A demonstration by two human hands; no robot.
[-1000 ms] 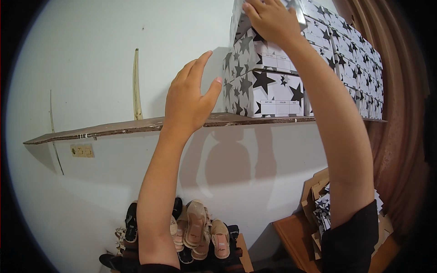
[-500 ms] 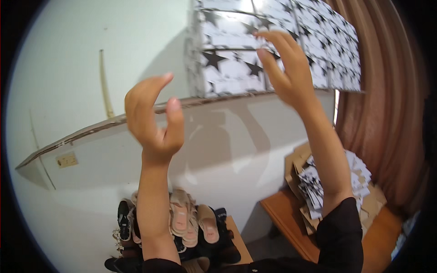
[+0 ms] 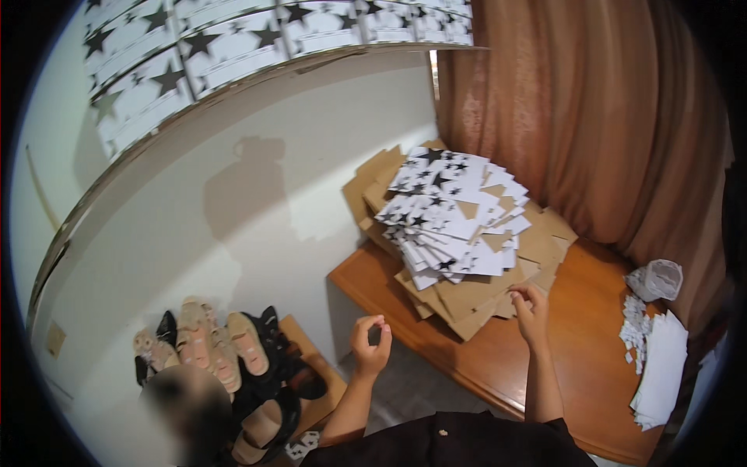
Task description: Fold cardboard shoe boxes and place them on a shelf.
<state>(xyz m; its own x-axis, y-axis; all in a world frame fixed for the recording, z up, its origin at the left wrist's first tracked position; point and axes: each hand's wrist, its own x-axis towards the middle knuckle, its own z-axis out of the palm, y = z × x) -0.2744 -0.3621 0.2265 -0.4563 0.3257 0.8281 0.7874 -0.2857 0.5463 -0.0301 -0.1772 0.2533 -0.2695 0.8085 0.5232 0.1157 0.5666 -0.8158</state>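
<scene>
My left hand (image 3: pixel 371 347) is in the air between the shoes and the wooden table, its fingers loosely curled with a small gap to the thumb and nothing in it. Over the table's near part, my right hand (image 3: pixel 531 317) is bent at the fingers, empty and slightly open. It is nearest to a pile of flat brown cardboard box blanks (image 3: pixel 459 300). White sheets with black stars (image 3: pixel 443 187) lie fanned out on that pile. Star-patterned boxes (image 3: pixel 226 50) stand side by side on a wall shelf (image 3: pixel 257 82) at the upper left.
The wooden table (image 3: pixel 599 311) holds a clear plastic bag or cup (image 3: pixel 661 279), small white pieces (image 3: pixel 635 323) and a stack of white paper strips (image 3: pixel 661 370) at its right. Several shoes (image 3: pixel 247 342) crowd a low wooden stand at lower left. A brown curtain (image 3: pixel 560 117) hangs behind.
My view has swung down and right, away from the shelf. Both hands have dropped from beside the boxes to table height, and their fingers have curled more.
</scene>
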